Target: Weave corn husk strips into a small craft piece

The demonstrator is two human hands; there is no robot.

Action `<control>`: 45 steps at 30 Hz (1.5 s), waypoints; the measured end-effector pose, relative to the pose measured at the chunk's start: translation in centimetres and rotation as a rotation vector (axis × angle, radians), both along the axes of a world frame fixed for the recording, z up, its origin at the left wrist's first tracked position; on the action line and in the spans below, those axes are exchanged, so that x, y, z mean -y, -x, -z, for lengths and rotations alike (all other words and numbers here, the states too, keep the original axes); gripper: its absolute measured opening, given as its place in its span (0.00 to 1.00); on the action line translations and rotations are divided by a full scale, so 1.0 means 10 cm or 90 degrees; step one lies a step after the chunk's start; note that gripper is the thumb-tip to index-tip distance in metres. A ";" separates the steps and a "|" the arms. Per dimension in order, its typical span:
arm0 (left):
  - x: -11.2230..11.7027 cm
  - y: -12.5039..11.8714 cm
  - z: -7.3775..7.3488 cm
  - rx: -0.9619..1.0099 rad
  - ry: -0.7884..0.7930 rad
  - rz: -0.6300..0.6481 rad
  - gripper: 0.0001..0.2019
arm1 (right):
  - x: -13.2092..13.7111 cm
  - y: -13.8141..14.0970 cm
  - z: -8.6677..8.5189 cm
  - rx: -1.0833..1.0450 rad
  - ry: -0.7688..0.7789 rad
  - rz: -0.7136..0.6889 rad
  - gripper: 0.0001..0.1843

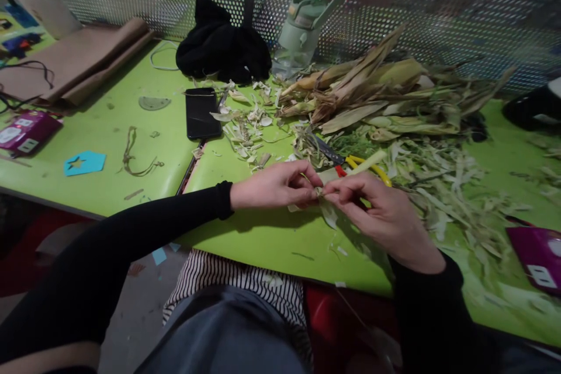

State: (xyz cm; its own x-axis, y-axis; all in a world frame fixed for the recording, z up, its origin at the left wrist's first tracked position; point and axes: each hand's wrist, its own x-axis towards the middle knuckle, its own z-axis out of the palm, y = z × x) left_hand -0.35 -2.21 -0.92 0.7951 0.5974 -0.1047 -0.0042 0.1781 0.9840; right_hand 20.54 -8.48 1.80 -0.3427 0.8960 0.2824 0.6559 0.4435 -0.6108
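Over the front edge of the green table, my left hand and my right hand meet, fingertips pinched close together. Between them is a pale corn husk strip, one end hanging below the fingers. Both hands grip it, though the fingers cover much of the spot where they meet. Another light-green husk piece sticks up behind my right fingers. Just beyond the hands lie scissors with yellow and red handles, partly hidden by my right hand and husk.
A heap of dried corn husks and shredded husk strips cover the right side. Behind stand a green water bottle and black cloth. A phone, blue paper tag and brown bag lie leftward.
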 end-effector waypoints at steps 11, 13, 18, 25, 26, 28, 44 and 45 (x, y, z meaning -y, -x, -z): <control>0.01 0.01 -0.02 0.058 0.230 -0.024 0.05 | -0.01 0.07 0.06 -0.061 0.009 0.016 0.05; 0.00 0.02 -0.03 0.056 0.242 -0.034 0.06 | 0.00 0.10 0.06 -0.055 -0.023 0.034 0.04; -0.01 0.02 0.00 0.052 0.199 -0.023 0.06 | 0.01 0.16 0.06 -0.034 -0.049 0.058 0.03; 0.01 -0.02 0.05 0.041 0.064 -0.023 0.08 | 0.01 0.17 0.05 -0.079 0.081 0.073 0.06; 0.01 -0.02 0.04 0.043 0.067 -0.025 0.07 | 0.01 0.15 0.05 -0.077 0.085 0.086 0.06; 0.00 -0.02 0.03 0.047 0.072 -0.023 0.05 | 0.01 0.13 0.05 -0.090 0.081 0.112 0.07; -0.08 0.05 -0.02 0.032 0.015 0.017 0.09 | -0.03 0.21 0.11 0.065 -0.081 0.053 0.14; -0.07 0.05 -0.03 0.016 -0.006 0.020 0.10 | -0.03 0.20 0.11 0.071 -0.083 0.050 0.12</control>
